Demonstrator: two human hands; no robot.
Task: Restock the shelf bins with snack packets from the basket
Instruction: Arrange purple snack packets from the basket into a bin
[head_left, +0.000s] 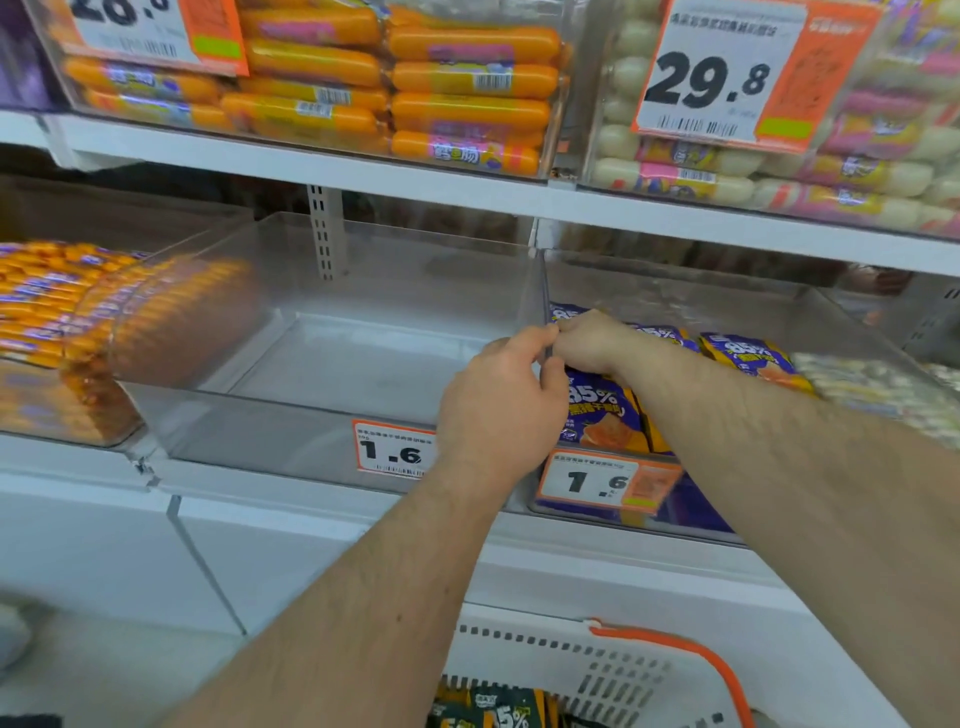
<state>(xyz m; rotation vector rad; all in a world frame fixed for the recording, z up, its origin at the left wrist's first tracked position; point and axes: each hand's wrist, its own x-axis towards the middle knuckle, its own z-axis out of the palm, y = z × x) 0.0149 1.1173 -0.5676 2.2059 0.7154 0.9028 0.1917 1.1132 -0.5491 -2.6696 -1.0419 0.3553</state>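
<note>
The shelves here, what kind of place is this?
Most likely a grocery or snack shop aisle: price tags on clear bins, stacked sausage packs, and a shopping basket below.

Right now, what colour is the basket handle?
Orange, on a white slotted basket; the basket handle shows best in the head view, bottom right.

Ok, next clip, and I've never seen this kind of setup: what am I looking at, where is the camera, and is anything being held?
There is no machine here. A camera worn on a person's head looks down at their bare arms in front of store shelves. The left hand and the right hand meet at the clear wall between an empty bin and a bin with purple snack packets. Their fingers are curled there; whether they pinch the wall or a packet is unclear. Below, a white basket holds dark packets.
</note>
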